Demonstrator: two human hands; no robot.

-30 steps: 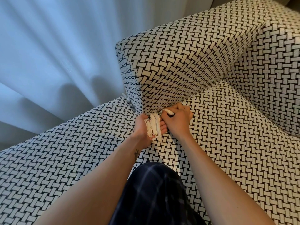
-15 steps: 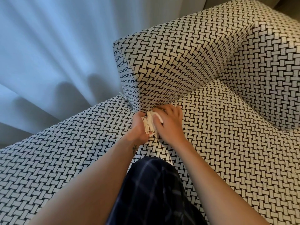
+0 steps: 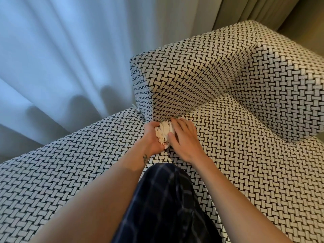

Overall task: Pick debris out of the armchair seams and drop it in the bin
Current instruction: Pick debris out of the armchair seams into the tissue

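Our left hand [image 3: 151, 139] gripped the debris wad [image 3: 164, 133]; our right hand [image 3: 185, 139], fingers spread, pressed it from 3 o'clock.

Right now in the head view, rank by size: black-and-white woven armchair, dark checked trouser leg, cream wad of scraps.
1. black-and-white woven armchair
2. dark checked trouser leg, enlarged by camera nearness
3. cream wad of scraps

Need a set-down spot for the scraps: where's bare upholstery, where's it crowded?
Free: the black-and-white woven seat right of the right hand, out to the far upholstered block; also the woven surface left of the left hand, up to the pale curtain. Crowded: the seam corner, where the left hand grips the cream scrap wad.
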